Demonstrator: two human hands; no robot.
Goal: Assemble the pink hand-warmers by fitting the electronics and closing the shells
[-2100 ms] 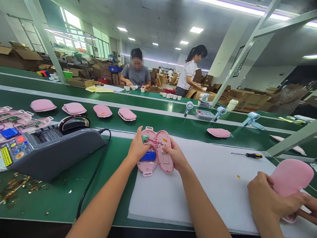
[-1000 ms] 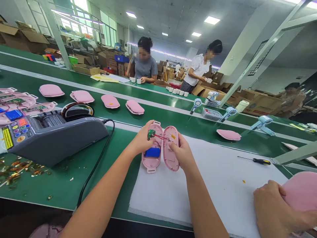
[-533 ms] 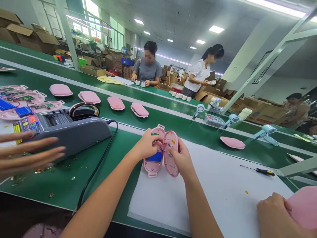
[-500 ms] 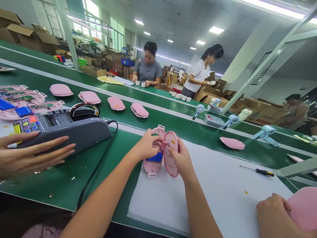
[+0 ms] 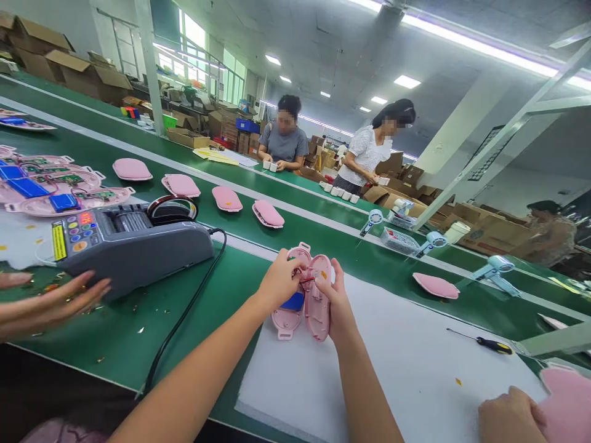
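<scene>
An opened pink oval case lies in two halves over the near left part of the white foam sheet [image 5: 397, 369]. The left half [image 5: 285, 320] has a strap loop at each end and holds a blue battery [image 5: 293, 301]. Thin red and black wires [image 5: 308, 280] run across to the right half [image 5: 318, 314]. My left hand [image 5: 279, 280] is closed, its fingertips pinching at the wires near the top of the left half. My right hand [image 5: 339, 301] grips the right half, thumb on its inner face and fingers behind its outer edge.
A grey tape dispenser [image 5: 148, 252] with a black cable stands left, beside another person's hand [image 5: 55, 304]. Closed pink cases [image 5: 132, 169] line the green bench. A screwdriver [image 5: 494, 346] lies right, near another hand [image 5: 510, 415] at a pink case. Two people work across the bench.
The view has shifted slightly. The other person's hand at left has moved down and away from the dispenser's buttons. My hands keep nearly the same hold on the case and wires.
</scene>
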